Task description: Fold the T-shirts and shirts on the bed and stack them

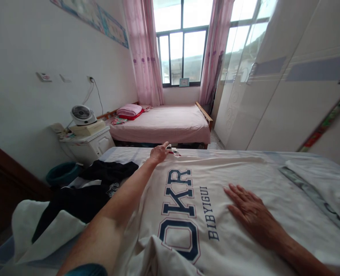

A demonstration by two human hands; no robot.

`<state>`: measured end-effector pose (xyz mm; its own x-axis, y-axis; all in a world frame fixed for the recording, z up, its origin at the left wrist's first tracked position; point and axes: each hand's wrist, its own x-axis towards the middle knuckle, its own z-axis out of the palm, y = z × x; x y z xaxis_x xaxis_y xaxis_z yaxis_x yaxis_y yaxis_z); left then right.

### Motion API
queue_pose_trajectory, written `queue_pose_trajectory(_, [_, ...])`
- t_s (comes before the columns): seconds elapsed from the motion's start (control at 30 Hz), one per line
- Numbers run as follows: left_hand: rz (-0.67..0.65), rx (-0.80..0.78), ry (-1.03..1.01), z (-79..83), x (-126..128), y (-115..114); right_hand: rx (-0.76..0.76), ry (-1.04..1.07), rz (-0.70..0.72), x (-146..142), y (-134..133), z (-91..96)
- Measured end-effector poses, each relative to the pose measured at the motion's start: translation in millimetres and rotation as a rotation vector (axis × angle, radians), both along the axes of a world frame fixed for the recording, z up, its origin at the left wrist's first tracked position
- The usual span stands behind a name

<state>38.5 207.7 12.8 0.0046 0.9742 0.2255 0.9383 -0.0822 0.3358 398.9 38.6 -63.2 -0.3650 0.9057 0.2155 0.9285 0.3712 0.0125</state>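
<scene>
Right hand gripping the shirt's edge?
No, the right hand rests palm down with fingers extended on the front of the white shirt, beside the BIBYIGUI lettering.

A cream, navy-lettered fabric garment (200, 209) lies across the lower centre of the frame on a pale cotton-like sheet (116, 154), right of a black fabric heap (72, 203). Behind, mid-frame, stands a pink-sheeted wooden bed (166, 124), between a small white cabinet (87, 142) at left and a tall glossy white wardrobe (261, 103) at upper right. A dark-framed glass window (176, 53) is behind the bed.
</scene>
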Motion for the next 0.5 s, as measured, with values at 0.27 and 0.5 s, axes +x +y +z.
queue_pose_trajectory(0.27, [0.143,-0.101,-0.151,-14.1,10,46,-0.004,0.003,-0.002,-3,-3,4.1])
queue_pose_trajectory(0.5, [0.046,0.072,-0.161,-21.9,30,31,-0.029,-0.011,-0.018,-7,-5,10.1])
